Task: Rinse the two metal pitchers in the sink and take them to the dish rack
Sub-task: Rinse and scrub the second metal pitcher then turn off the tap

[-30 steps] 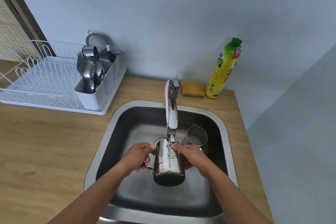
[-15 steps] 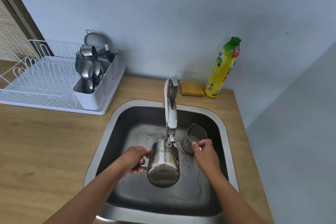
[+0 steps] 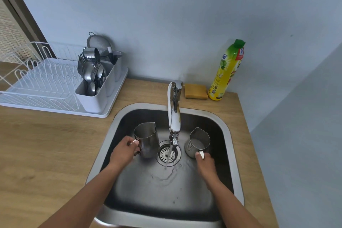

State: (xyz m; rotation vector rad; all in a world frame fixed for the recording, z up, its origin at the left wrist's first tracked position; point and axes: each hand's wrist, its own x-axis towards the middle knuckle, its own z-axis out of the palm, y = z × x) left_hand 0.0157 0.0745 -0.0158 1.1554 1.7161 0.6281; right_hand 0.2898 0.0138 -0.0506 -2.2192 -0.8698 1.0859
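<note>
Since 0.5 s ago, our left hand (image 3: pixel 123 153) has carried the taller steel pitcher (image 3: pixel 147 139) left of the running chrome tap (image 3: pixel 173 116), grip closed on its handle; our right hand (image 3: pixel 204 164) clasps the shorter steel pitcher's (image 3: pixel 198 143) handle, both upright in the steel sink (image 3: pixel 228 135), presumably freeing the stream for the 2nd rinse.

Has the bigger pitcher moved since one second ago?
Yes. The bigger pitcher, in the left hand, went from under the faucet to its left side, and stands upright now.
</note>
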